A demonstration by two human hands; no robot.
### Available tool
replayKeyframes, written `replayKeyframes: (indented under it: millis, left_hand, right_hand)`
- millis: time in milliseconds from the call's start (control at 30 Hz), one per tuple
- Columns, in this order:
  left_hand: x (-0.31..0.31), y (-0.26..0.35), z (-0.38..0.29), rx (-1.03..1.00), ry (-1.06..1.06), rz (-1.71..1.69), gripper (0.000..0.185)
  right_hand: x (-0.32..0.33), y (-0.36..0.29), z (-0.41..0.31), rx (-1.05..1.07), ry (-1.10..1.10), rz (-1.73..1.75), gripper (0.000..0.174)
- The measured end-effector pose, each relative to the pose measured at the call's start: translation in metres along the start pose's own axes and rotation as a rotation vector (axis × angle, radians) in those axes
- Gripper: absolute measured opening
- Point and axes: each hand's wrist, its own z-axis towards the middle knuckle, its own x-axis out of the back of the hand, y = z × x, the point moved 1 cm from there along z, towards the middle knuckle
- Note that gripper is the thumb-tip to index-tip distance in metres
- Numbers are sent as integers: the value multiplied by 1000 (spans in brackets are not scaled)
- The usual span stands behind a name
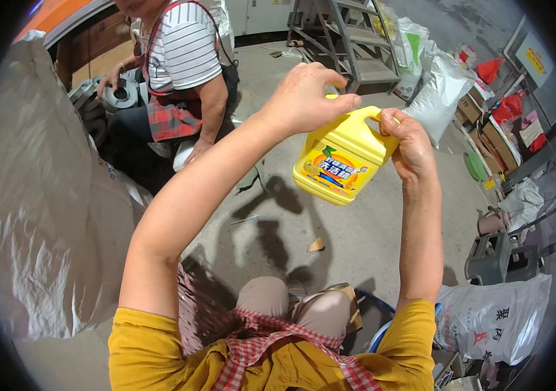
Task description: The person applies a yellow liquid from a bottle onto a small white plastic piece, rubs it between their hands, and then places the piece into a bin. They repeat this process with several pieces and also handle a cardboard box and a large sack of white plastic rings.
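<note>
A yellow plastic jug of dishwashing liquid point(336, 163) with a printed label hangs tilted in front of me, above the floor. My right hand point(407, 141) grips its moulded handle, the thumb on the near side. At the jug's top, my left hand point(302, 97) curls its fingers and thumb around the neck area. That hand hides most of the cap and neck. Both hands look wet.
At the left sits a person point(185, 54) in a striped shirt, with one hand on grey ring-shaped parts point(121, 95). Metal steps point(373, 76) and full white sacks point(439, 93) stand ahead. A large pale sack point(53, 195) rises on my left; a printed sack point(495, 315) lies right.
</note>
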Motion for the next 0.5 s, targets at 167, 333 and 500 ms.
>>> replayKeyframes:
  millis: [167,333,500]
  left_hand:
    - [1,6,7,43,-307,59,25]
    - [-2,-19,-3,104,-166,-501,27]
    - [-1,-3,2,257,-276,72,49]
  right_hand:
    - [14,7,4,-15,-31,-35,17]
    - [18,15,7,0,0,-69,17]
    - [11,15,1,-20,4,-77,17]
